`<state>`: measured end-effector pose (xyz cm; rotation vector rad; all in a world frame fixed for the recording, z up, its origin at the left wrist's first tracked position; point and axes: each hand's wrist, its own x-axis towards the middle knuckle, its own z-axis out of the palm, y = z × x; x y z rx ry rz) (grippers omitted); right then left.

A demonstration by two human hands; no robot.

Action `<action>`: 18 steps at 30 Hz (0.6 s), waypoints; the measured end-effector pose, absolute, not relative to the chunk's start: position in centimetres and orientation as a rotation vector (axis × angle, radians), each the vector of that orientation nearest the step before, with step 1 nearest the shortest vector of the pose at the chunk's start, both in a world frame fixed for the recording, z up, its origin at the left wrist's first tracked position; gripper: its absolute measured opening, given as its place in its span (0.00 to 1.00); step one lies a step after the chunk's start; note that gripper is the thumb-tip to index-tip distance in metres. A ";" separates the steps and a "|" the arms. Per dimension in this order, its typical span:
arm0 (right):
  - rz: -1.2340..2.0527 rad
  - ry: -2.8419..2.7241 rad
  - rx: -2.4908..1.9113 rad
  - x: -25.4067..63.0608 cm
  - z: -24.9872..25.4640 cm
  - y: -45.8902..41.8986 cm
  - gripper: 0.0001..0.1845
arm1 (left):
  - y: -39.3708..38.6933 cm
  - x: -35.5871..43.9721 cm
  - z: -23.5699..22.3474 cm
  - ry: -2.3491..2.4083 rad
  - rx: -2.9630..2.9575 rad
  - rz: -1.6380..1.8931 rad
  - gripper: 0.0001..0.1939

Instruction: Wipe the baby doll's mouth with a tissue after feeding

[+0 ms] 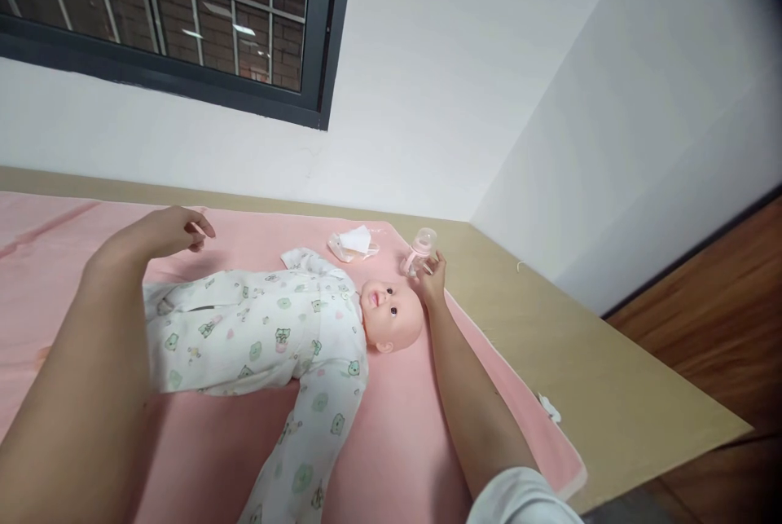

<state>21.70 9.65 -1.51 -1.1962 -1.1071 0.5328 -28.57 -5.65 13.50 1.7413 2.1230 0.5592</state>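
A baby doll [394, 316] in white pyjamas [262, 328] with a green bear print lies on its back on a pink blanket [391, 426], its head toward the right. Beyond the head, my right hand [433, 273] has its fingers round a clear baby bottle [423, 245] with a pink collar, which stands slightly tilted at the blanket's edge. My left hand [174, 231] hovers over the blanket past the doll's legs, fingers loosely bent and apart, with nothing in it. My left forearm covers the ends of the doll's legs.
A clear plastic packet with a white piece [354, 241] lies near the blanket's far edge. The blanket covers part of a tan tabletop [525, 320]; a small white item [550, 408] lies at its right edge. White walls and a barred window [327, 43] stand behind.
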 end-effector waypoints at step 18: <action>0.539 -1.097 -1.221 21.6 -1.1 9.1 0.44 | -3.7 -29.7 11.9 2.103 1.765 0.549 0.20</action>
